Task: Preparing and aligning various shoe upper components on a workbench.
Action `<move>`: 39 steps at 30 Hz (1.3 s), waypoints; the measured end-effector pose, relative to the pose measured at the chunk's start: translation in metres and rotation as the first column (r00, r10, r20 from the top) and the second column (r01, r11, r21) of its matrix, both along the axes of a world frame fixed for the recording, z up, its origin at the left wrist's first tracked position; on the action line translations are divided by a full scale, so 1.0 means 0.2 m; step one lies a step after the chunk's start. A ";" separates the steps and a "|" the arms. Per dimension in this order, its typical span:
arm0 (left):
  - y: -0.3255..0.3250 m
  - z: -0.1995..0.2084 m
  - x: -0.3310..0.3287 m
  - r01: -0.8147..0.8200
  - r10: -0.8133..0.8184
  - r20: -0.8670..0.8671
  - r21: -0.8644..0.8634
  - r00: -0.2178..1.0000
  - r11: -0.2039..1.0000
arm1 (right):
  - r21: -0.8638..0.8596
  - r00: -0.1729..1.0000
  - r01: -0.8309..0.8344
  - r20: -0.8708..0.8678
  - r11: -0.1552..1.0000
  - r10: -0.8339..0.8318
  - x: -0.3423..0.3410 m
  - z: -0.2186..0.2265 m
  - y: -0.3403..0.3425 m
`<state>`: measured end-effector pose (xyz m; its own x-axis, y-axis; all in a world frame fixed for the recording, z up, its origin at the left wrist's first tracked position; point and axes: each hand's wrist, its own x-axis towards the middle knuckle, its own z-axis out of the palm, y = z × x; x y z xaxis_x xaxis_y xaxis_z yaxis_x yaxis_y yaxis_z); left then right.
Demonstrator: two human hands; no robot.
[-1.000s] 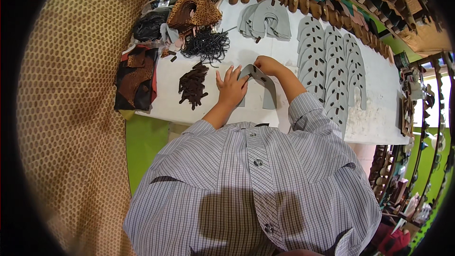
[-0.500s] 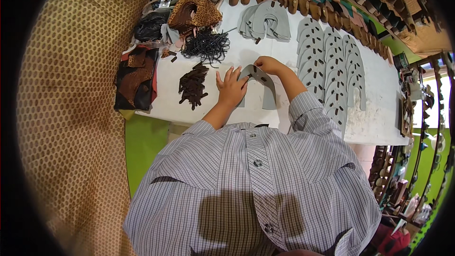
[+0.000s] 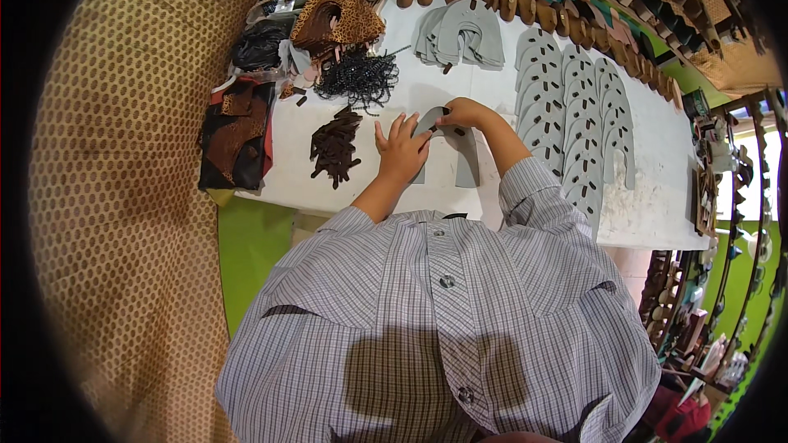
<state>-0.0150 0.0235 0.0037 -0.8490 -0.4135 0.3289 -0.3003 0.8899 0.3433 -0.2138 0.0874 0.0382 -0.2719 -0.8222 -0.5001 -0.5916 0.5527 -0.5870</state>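
Note:
A grey U-shaped piece [image 3: 466, 160], flat like a cut shoe part, lies on the white-covered table in front of me with its arch facing away. Small dark brown tabs sit on it. My left hand [image 3: 400, 152] rests with spread fingers on its left side, the thumb touching the arch. At the top of the arch the fingers of my right hand [image 3: 465, 115] are pinched together over the piece, beside a dark tab; they partly hide what is under them. Left of my left hand lies a heap of dark brown strips [image 3: 335, 148].
Overlapping rows of grey pieces with tabs [image 3: 581, 127] cover the right of the table. A grey stack [image 3: 460, 33], leopard-print pieces [image 3: 332, 20] and a black beaded tangle [image 3: 357, 78] lie farther back. Brown shoe forms [image 3: 509, 4] line the far edge; a patterned curtain [image 3: 131, 197] hangs left.
My right hand has shifted slightly toward me and inward, from the arch's outer edge onto its top. My left hand stays in place.

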 end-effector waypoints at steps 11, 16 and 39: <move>-0.01 0.01 -0.01 -0.063 0.058 0.065 0.080 0.996 0.995 | -0.286 0.800 0.251 -0.476 0.925 -0.364 0.14 0.01 0.13; 0.00 0.02 -0.01 -0.014 0.011 0.060 0.056 0.998 0.998 | -0.388 0.761 0.391 -0.373 0.835 -0.530 0.20 -0.05 0.29; 0.00 0.03 -0.02 0.052 -0.051 0.074 -0.013 0.996 0.999 | -0.564 0.582 0.225 -0.576 0.795 -0.574 0.51 -0.16 0.41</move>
<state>-0.0194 0.0244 0.0100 -0.8913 -0.3636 0.2709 -0.2775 0.9099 0.3083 -0.1124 0.1697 0.0060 -0.7339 -0.5968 0.3244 -0.6788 0.6618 -0.3182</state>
